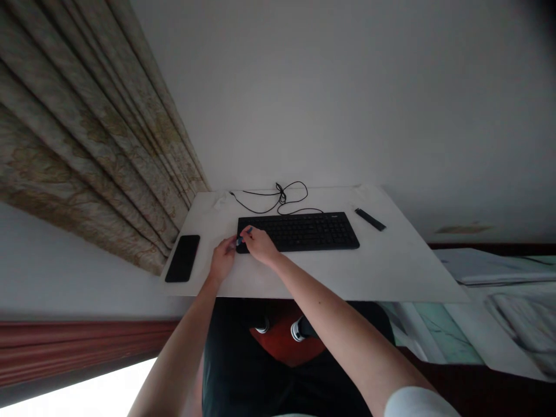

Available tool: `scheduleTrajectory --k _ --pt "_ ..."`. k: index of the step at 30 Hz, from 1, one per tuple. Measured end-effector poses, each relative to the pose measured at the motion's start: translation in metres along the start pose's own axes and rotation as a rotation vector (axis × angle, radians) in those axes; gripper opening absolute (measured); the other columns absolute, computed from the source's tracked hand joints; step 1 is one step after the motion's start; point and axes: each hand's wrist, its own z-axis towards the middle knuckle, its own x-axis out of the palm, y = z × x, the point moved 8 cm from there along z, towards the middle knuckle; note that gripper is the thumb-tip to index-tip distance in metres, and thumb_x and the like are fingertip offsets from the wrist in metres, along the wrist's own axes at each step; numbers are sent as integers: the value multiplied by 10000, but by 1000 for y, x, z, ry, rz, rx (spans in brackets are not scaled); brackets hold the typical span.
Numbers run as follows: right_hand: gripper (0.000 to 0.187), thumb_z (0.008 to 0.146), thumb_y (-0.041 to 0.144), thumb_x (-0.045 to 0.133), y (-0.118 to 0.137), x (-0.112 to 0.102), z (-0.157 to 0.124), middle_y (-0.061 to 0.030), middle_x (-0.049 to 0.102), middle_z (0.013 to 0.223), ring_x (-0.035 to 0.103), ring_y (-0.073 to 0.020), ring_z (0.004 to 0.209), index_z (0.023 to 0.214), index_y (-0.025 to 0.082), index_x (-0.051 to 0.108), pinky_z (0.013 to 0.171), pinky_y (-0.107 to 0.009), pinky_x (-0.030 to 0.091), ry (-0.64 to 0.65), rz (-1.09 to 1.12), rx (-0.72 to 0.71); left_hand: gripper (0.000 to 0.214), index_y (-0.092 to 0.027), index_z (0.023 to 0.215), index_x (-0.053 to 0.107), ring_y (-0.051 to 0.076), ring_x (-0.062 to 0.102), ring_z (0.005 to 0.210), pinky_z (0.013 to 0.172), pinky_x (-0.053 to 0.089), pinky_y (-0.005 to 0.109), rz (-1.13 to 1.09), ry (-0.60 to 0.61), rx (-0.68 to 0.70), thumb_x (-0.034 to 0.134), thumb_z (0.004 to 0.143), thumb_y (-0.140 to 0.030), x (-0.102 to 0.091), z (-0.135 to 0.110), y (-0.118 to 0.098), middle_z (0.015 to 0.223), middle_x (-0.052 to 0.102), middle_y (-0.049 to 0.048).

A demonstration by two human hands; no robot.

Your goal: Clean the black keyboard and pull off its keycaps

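Observation:
A black keyboard (299,233) lies on the white table (313,275). At its left end, my right hand (259,243) is closed in a pinch around a small blue-grey object (240,240), too small to name, its tip pointing left. My left hand (223,259) meets it just beyond the keyboard's left edge, fingers curled together and almost touching the right fingertips. What the left fingers grip, if anything, is hidden. Both forearms reach in over the table's front edge.
A black phone (183,258) lies at the left. A thin black strip (370,219) rests right of the keyboard. The bundled black cable (282,197) runs behind it, near the wall (330,104). Patterned curtains (108,133) hang close on the left.

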Motion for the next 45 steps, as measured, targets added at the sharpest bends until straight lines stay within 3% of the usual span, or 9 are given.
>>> scheduleTrajectory --k 3,7,10,18,25,30,33,41,45 --pt "318 1048 331 355 5 1 -3 -109 757 979 720 -250 932 1114 206 640 772 -312 491 61 -233 56 426 -223 1245 694 234 668 1141 1073 496 434 -25 -8 -7 495 873 -163 1 0 2 1211 730 57" --pt "385 1054 325 292 -6 -23 -11 -159 750 997 725 -286 919 1123 172 639 765 -348 494 41 -422 146 394 -224 1233 704 238 662 1155 1089 485 446 -13 -28 6 515 890 -183 2 2 2 1240 718 64" --pt "389 1060 324 286 -10 -30 -14 -140 755 981 723 -265 924 1113 175 642 778 -325 487 19 -382 136 384 -215 1214 714 237 659 1160 1094 483 446 -13 -39 12 511 889 -182 2 2 1 1252 712 69" --pt "295 1052 328 366 6 7 -17 -60 762 964 719 -224 930 1141 235 631 761 -275 463 95 -264 -11 389 -228 1216 715 230 657 1166 1097 481 437 -3 -1 7 515 884 -192 3 2 3 1231 725 56" --pt "368 1058 329 307 -19 -32 -24 -121 755 958 723 -262 900 1114 189 642 747 -312 473 -11 -380 106 378 -221 1202 723 238 652 1181 1117 470 457 11 -39 9 521 884 -203 1 3 2 1253 715 62" --pt "280 1049 282 376 -12 -12 -23 -47 762 986 718 -197 931 1100 227 645 779 -255 462 42 -146 -16 370 -210 1192 725 243 645 1196 1128 459 458 25 -39 6 515 888 -226 -1 2 0 1256 713 67" --pt "253 1047 306 407 -7 1 -25 -33 764 984 718 -197 918 1127 243 639 769 -255 455 75 -144 -45 373 -216 1197 723 246 639 1209 1135 451 462 28 -24 1 517 886 -237 0 2 1 1268 708 65" --pt "281 1036 316 401 -34 -43 -39 -73 760 970 712 -231 896 1095 224 660 734 -276 443 50 -337 66 376 -209 1207 717 238 633 1221 1148 438 458 21 -27 8 523 886 -238 1 2 1 1285 701 64" --pt "281 1042 296 397 -29 -36 -36 -45 760 944 709 -188 865 1094 223 664 744 -247 441 65 -237 15 368 -196 1192 724 230 640 1209 1141 445 440 21 -40 6 514 892 -232 1 3 2 1273 707 72"
